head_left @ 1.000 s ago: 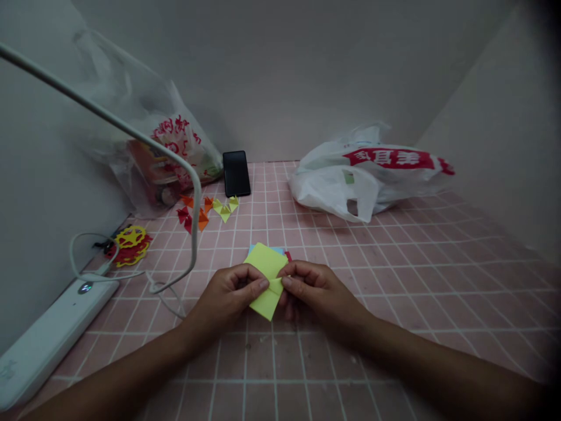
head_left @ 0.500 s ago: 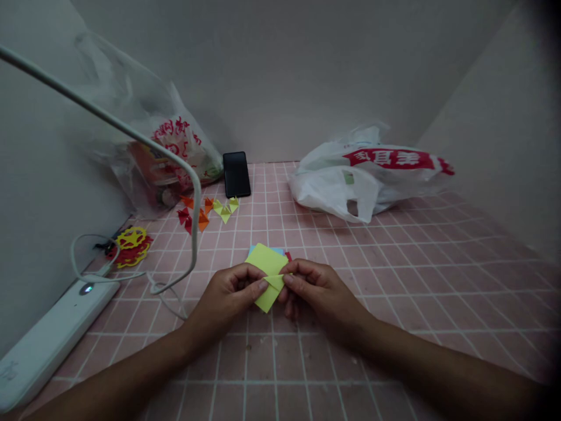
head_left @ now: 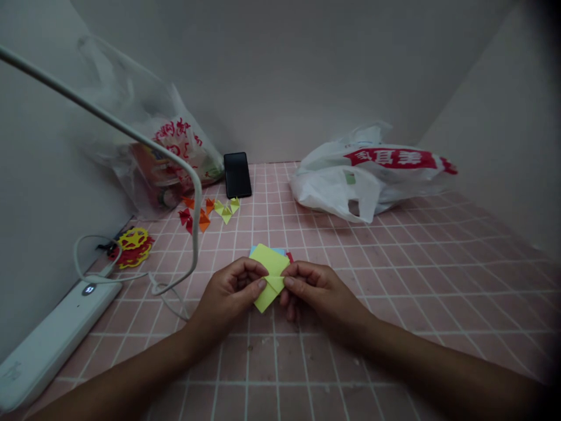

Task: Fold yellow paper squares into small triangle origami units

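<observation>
A yellow-green sheet of paper [head_left: 269, 258] is held in front of me, with a small folded flap across its middle. My left hand [head_left: 234, 287] pinches the left end of the fold between thumb and forefinger. At the right end, the thumb and forefinger of my right hand [head_left: 315, 286] grip the paper, the other fingers curled below. Behind the sheet, a light blue paper [head_left: 279, 251] and a bit of red paper [head_left: 289, 256] peek out, mostly hidden.
Small folded paper shapes in red [head_left: 186, 218], orange [head_left: 204, 220] and yellow [head_left: 226, 211] lie near a black phone [head_left: 237, 175]. Plastic bags stand at back left [head_left: 188, 146] and right [head_left: 337, 181]. A white power strip [head_left: 56, 345], cable [head_left: 196, 216] and cut-outs [head_left: 134, 240] are at left.
Both hands keep their pinch on the yellow-green paper. The fingers shift only slightly along the fold; the whole view moves a touch.
</observation>
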Demonstrator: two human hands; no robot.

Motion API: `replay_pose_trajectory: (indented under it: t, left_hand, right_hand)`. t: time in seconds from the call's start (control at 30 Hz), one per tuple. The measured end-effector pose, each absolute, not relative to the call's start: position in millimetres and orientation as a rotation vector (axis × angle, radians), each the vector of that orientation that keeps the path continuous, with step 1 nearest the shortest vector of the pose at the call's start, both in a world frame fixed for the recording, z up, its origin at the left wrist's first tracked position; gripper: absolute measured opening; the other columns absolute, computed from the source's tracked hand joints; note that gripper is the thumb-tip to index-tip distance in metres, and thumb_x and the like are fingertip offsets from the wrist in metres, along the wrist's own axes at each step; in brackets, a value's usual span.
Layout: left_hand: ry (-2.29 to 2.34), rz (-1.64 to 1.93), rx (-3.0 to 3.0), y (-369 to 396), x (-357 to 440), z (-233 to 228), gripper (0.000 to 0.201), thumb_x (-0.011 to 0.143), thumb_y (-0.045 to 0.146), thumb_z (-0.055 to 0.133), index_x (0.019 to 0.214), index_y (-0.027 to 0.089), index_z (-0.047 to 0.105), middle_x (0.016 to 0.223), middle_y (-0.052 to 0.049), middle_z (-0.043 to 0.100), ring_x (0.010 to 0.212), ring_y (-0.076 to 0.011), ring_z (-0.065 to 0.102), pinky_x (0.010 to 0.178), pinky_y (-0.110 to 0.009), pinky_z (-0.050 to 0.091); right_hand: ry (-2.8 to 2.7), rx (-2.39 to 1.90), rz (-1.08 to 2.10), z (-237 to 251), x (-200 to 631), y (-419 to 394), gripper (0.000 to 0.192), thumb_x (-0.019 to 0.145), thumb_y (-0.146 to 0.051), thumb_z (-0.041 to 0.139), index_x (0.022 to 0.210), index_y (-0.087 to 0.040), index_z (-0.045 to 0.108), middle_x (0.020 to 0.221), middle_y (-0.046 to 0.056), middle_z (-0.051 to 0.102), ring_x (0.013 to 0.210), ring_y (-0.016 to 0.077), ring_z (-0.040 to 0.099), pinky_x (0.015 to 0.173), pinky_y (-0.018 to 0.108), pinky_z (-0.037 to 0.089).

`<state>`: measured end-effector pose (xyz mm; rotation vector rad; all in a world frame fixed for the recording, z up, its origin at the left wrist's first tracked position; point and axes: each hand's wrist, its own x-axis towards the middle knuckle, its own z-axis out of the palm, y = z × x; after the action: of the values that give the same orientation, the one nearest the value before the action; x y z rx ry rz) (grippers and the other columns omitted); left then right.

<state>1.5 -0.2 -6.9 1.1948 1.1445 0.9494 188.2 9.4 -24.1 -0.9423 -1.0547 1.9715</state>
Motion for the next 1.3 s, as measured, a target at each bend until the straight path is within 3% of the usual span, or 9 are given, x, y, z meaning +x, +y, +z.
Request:
replay_pose_trajectory:
  t: [0.47, 0.67, 0.87, 1.3]
  left_hand:
    - [1.167, 0.984, 1.180, -1.7, 2.0, -6.4, 0.012, 0.072, 0.024, 0.070, 0.076, 0.016, 0.061, 0.065, 0.003, 0.062, 0.059, -0.0101, 0.055, 0.056, -0.021, 0.043]
    - [1.169, 0.876, 1.219, -0.1, 0.1, -1.8, 0.018, 0.079, 0.031, 0.066, 0.088, 0.017, 0.064, 0.071, 0.001, 0.062, 0.065, -0.0127, 0.056, 0.061, -0.023, 0.044]
    - [1.215, 0.818, 1.271, -0.5, -0.7, -2.4, 0.025, 0.082, 0.038, 0.063, 0.071, 0.016, 0.065, 0.065, 0.001, 0.060, 0.061, -0.0127, 0.052, 0.059, -0.024, 0.041]
    - [1.209, 0.820, 1.206, -0.4, 0.0, -3.4, 0.024, 0.081, 0.037, 0.066, 0.072, 0.015, 0.066, 0.066, 0.001, 0.062, 0.061, -0.0118, 0.053, 0.062, -0.023, 0.042]
  right_hand:
    - [-1.043, -0.952, 2.010, -23.2, 187.6, 7.6, 0.022, 0.080, -0.036, 0.069, 0.078, -0.017, 0.057, 0.062, -0.001, 0.066, 0.044, 0.0076, 0.059, 0.045, 0.019, 0.046]
    - [-1.056, -0.972, 1.986, -22.2, 187.4, 7.1, 0.019, 0.082, -0.033, 0.066, 0.077, -0.017, 0.056, 0.062, -0.001, 0.066, 0.045, 0.0073, 0.058, 0.045, 0.019, 0.045]
    - [-1.129, -0.984, 1.941, -21.2, 187.4, 6.5, 0.020, 0.083, -0.034, 0.064, 0.078, -0.017, 0.056, 0.063, -0.002, 0.064, 0.046, 0.0070, 0.057, 0.047, 0.020, 0.045]
    - [-1.142, -0.964, 1.916, -24.9, 186.4, 7.8, 0.020, 0.081, -0.036, 0.065, 0.081, -0.017, 0.057, 0.066, -0.001, 0.066, 0.049, 0.0089, 0.059, 0.049, 0.022, 0.046]
